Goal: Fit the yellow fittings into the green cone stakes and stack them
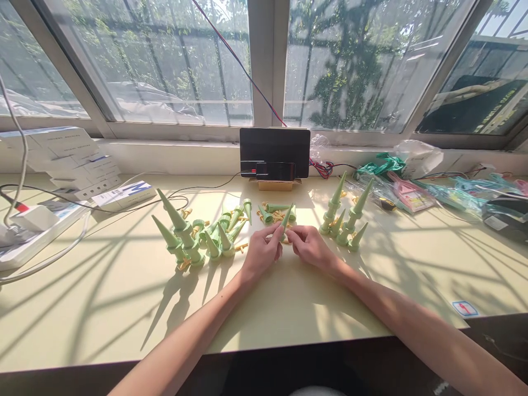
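Note:
Both of my hands meet at the table's middle around one green plastic cone spike (285, 220). My left hand (260, 254) pinches it from the left, and my right hand (310, 247) grips its lower end from the right; the tip points up and away. To the left stands a cluster of green cone spikes (193, 237), some upright, some lying. Another upright group of green spikes (345, 217) stands to the right. Loose green pieces and small yellow parts (273, 213) lie just beyond my fingers.
A dark tablet with a phone on a stand (275, 157) sits at the windowsill. White boxes (78, 159), a power strip and cables (37, 220) fill the left. Plastic bags and packaged items (408, 187) crowd the right. The table's front edge (289, 344) is near.

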Tool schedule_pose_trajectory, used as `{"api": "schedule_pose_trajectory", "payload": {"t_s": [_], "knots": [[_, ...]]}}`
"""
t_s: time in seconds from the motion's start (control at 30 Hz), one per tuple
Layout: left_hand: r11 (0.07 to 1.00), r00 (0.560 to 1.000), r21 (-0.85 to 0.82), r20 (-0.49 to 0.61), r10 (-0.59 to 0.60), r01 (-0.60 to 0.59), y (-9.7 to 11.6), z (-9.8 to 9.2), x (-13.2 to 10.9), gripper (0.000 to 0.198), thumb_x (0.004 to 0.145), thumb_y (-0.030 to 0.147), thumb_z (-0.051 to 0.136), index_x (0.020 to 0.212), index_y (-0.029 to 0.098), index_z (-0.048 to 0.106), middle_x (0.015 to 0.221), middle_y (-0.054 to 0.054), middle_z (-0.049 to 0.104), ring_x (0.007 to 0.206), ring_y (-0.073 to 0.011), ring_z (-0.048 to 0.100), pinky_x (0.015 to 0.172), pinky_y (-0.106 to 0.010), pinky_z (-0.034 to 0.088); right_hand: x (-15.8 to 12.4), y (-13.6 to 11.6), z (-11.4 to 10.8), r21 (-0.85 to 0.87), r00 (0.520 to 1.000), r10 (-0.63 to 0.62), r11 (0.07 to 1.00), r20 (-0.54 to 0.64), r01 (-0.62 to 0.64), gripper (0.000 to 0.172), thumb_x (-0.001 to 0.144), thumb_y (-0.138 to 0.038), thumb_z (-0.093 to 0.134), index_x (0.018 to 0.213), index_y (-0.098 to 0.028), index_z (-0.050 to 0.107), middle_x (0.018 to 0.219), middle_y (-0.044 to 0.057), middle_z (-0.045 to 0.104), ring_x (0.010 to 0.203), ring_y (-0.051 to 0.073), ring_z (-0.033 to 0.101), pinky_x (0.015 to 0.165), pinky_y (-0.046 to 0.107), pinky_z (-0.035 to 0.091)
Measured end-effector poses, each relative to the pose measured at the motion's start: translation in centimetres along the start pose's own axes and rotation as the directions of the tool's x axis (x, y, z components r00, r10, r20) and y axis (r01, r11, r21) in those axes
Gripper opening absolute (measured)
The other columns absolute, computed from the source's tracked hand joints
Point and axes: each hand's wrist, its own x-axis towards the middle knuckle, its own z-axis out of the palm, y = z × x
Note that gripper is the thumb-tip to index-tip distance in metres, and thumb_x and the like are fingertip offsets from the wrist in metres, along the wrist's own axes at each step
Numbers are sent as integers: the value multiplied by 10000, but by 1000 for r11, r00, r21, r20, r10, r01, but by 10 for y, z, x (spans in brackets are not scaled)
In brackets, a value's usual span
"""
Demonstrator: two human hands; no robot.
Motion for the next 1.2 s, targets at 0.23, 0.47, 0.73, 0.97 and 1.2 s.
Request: {"api": "schedule_pose_trajectory", "payload": {"t_s": [0.23, 0.47, 0.73, 0.97, 1.2], "knots": [[1000, 999, -21, 40, -21, 22, -4, 0, 2, 443, 896, 534, 552, 988, 131, 711, 455, 36, 479, 394, -99, 442, 413, -223, 377, 0, 3, 1, -276, 980, -181, 949, -81, 152, 407, 945, -371, 466, 595, -210, 335, 548, -37, 320, 533, 115, 282, 526, 278, 233], [981, 986, -145, 125, -111, 129, 0, 2, 1, 437, 869, 583, 565, 774, 158, 590, 523, 19, 494, 442, -115, 490, 396, -231, 393, 2, 2, 3, -323, 970, -208, 933, -127, 158, 422, 951, -385, 451, 602, -221, 279, 544, -49, 267, 524, 114, 251, 524, 278, 232], [950, 964, -245, 229, -139, 195, 1, 0, 0, 466, 869, 580, 579, 705, 145, 550, 616, 15, 477, 485, -85, 483, 428, -217, 406, 0, -4, 3, -318, 963, -262, 919, -53, 233, 463, 935, -437, 534, 594, -211, 319, 524, -63, 320, 516, 95, 264, 502, 255, 239], [942, 955, -266, 268, -130, 203, -3, 0, 2, 466, 886, 587, 558, 738, 145, 565, 638, 17, 474, 510, -80, 476, 448, -208, 405, 0, -3, 2, -300, 966, -257, 925, -38, 234, 431, 914, -462, 585, 613, -198, 427, 538, -53, 446, 515, 90, 352, 502, 238, 297], [925, 944, -298, 298, -142, 233, -3, -1, 2, 441, 874, 573, 590, 759, 148, 567, 642, 20, 462, 531, -85, 487, 453, -203, 411, 0, 0, 2, -266, 978, -207, 945, -39, 190, 403, 900, -487, 609, 650, -188, 509, 578, -31, 539, 528, 97, 408, 508, 238, 318]]}}
